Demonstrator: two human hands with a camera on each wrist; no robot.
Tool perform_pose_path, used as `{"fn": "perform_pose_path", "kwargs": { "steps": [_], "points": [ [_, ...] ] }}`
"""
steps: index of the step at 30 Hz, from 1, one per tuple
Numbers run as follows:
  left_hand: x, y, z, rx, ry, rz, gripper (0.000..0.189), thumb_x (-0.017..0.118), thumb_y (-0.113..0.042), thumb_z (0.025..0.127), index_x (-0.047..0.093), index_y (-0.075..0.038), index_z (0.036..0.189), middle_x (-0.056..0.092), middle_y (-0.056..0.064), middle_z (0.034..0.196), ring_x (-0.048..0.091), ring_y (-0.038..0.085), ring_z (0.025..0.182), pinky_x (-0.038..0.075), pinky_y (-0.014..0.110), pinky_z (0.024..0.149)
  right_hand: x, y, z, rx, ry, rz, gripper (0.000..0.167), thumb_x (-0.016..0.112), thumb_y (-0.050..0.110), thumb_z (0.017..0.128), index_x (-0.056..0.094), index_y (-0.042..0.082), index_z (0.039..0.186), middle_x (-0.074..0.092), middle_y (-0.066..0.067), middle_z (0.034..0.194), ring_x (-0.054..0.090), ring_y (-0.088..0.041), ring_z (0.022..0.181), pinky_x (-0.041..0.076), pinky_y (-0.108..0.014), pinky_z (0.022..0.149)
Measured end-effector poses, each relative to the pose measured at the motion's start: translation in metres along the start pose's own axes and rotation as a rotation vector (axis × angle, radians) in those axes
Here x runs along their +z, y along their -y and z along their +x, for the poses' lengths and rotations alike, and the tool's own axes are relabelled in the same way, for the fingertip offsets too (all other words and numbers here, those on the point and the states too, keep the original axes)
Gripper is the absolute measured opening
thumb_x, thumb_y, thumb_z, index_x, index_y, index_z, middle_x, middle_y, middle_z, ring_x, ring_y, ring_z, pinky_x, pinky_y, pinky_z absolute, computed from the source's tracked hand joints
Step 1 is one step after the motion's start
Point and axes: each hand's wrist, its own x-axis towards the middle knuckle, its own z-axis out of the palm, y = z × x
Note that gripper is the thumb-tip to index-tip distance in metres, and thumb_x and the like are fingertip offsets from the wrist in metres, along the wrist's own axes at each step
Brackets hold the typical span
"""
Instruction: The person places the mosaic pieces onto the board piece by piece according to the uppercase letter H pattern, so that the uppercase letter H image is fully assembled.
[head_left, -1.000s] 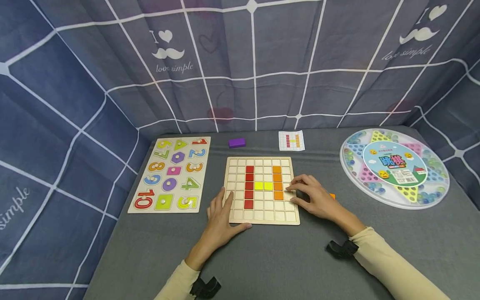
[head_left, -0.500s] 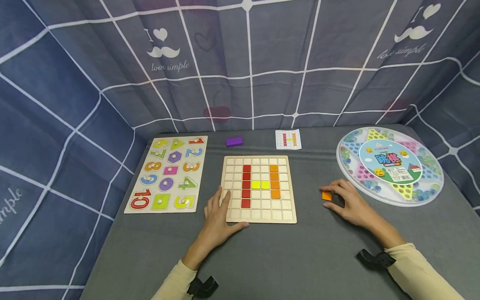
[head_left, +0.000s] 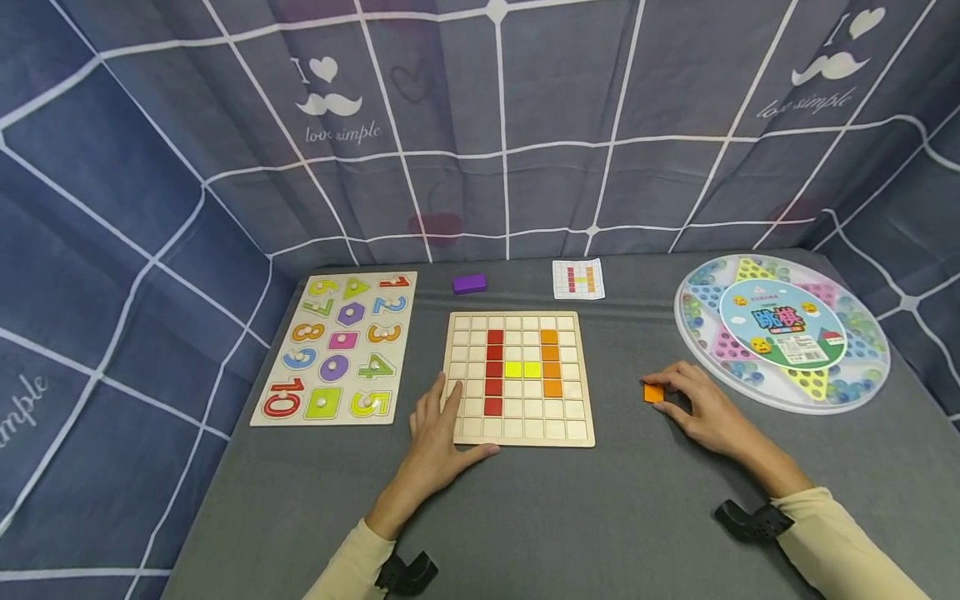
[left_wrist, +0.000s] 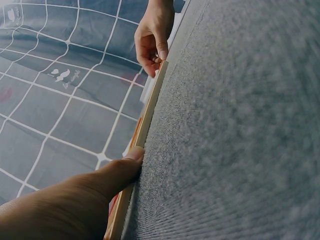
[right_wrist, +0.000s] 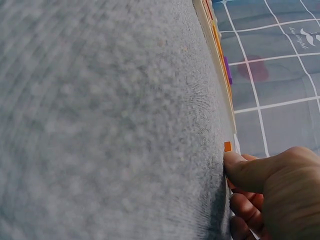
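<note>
A square wooden grid board (head_left: 517, 429) lies on the grey cloth in the head view. It carries a column of red square tiles (head_left: 493, 369), a shorter column of orange ones and two yellow tiles (head_left: 522, 369) between them. My left hand (head_left: 437, 435) rests at the board's lower left corner, fingers extended over the left side and thumb along the near edge. Right of the board, my right hand (head_left: 701, 408) pinches a loose orange square tile (head_left: 653, 393) between thumb and fingers, at the cloth. The right wrist view shows the thumb (right_wrist: 245, 167) against this tile.
A number puzzle board (head_left: 330, 358) lies to the left. Behind the grid board are a purple block (head_left: 469, 284) and a small pattern card (head_left: 578, 279). A round Chinese checkers set (head_left: 783, 333) stands at the right. Grid-patterned cloth (head_left: 450, 125) hangs behind.
My right hand has moved from the board's right edge out to the loose orange tile, and its thumb has closed in on it. The left hand stays in place.
</note>
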Motion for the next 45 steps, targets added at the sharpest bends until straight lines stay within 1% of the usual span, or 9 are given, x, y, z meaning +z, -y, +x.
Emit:
{"fn": "perform_pose_path", "kwargs": {
  "steps": [9,15,19,22,26,29,34,38,45],
  "points": [
    [-0.001,0.0,0.0,-0.015,0.008,-0.006,0.109,0.086,-0.049,0.068,0.034,-0.001,0.151,0.017,0.025,0.159,0.022,0.043,0.139,0.02,0.054,0.098,0.001,-0.001,-0.001,0.014,0.012,0.004,0.046,0.078,-0.01,0.074,0.068,0.006,0.116,0.061,0.0,0.102,0.05,-0.007,0.09,0.035,-0.016,0.082],
    [-0.001,-0.001,0.0,-0.007,0.004,-0.009,0.109,0.086,-0.049,0.068,0.034,-0.001,0.151,0.017,0.026,0.159,0.023,0.043,0.138,0.021,0.054,0.098,0.001,-0.002,-0.001,0.027,0.012,-0.001,0.047,0.078,-0.009,0.073,0.067,0.007,0.116,0.061,0.001,0.102,0.051,-0.007,0.089,0.036,-0.017,0.082],
    [0.0,0.0,0.001,-0.003,0.005,-0.008,0.109,0.086,-0.049,0.068,0.034,-0.001,0.151,0.018,0.026,0.158,0.023,0.044,0.138,0.02,0.055,0.098,0.004,0.002,0.003,0.019,0.001,0.013,0.046,0.079,-0.008,0.073,0.068,0.007,0.115,0.063,0.0,0.102,0.052,-0.008,0.089,0.037,-0.017,0.081],
    [0.0,0.0,0.001,-0.004,0.006,-0.003,0.109,0.086,-0.049,0.068,0.034,-0.001,0.151,0.018,0.026,0.158,0.023,0.044,0.138,0.021,0.055,0.098,0.012,0.009,0.01,0.007,-0.005,0.055,0.044,0.08,-0.007,0.073,0.069,0.007,0.114,0.064,0.0,0.103,0.053,-0.01,0.089,0.038,-0.016,0.082],
    [0.0,0.0,0.001,-0.006,0.006,-0.001,0.109,0.086,-0.049,0.068,0.034,-0.001,0.151,0.018,0.026,0.159,0.024,0.044,0.138,0.021,0.055,0.097,0.029,0.026,0.025,-0.036,0.007,0.134,0.041,0.079,-0.004,0.076,0.069,0.007,0.113,0.065,0.0,0.103,0.055,-0.011,0.091,0.039,-0.016,0.083],
    [0.0,0.0,0.001,-0.006,0.005,-0.003,0.109,0.086,-0.048,0.068,0.034,-0.002,0.151,0.018,0.025,0.159,0.024,0.043,0.138,0.021,0.054,0.097,0.045,0.042,0.038,-0.072,0.039,0.183,0.039,0.08,0.0,0.077,0.068,0.008,0.114,0.064,0.001,0.105,0.055,-0.011,0.093,0.041,-0.019,0.084],
    [0.0,-0.002,0.002,-0.009,0.009,0.0,0.109,0.086,-0.049,0.069,0.033,-0.002,0.151,0.018,0.025,0.159,0.023,0.044,0.139,0.02,0.056,0.099,0.065,0.062,0.052,-0.101,0.108,0.203,0.038,0.08,0.01,0.08,0.067,0.012,0.115,0.063,0.002,0.11,0.053,-0.011,0.098,0.041,-0.028,0.086],
    [0.001,-0.001,0.001,-0.008,0.014,-0.004,0.109,0.085,-0.049,0.069,0.033,-0.001,0.151,0.018,0.026,0.159,0.024,0.045,0.138,0.021,0.056,0.098,0.072,0.068,0.056,-0.111,0.136,0.199,0.036,0.079,0.014,0.082,0.067,0.013,0.116,0.064,0.002,0.111,0.053,-0.012,0.104,0.04,-0.032,0.09],
    [0.0,0.002,0.001,-0.002,0.008,0.007,0.109,0.085,-0.049,0.069,0.033,-0.002,0.152,0.018,0.026,0.159,0.024,0.044,0.138,0.022,0.055,0.097,0.077,0.069,0.059,-0.106,0.14,0.206,0.034,0.079,0.012,0.082,0.068,0.013,0.114,0.064,0.002,0.11,0.053,-0.012,0.104,0.039,-0.031,0.092]
  ]
}}
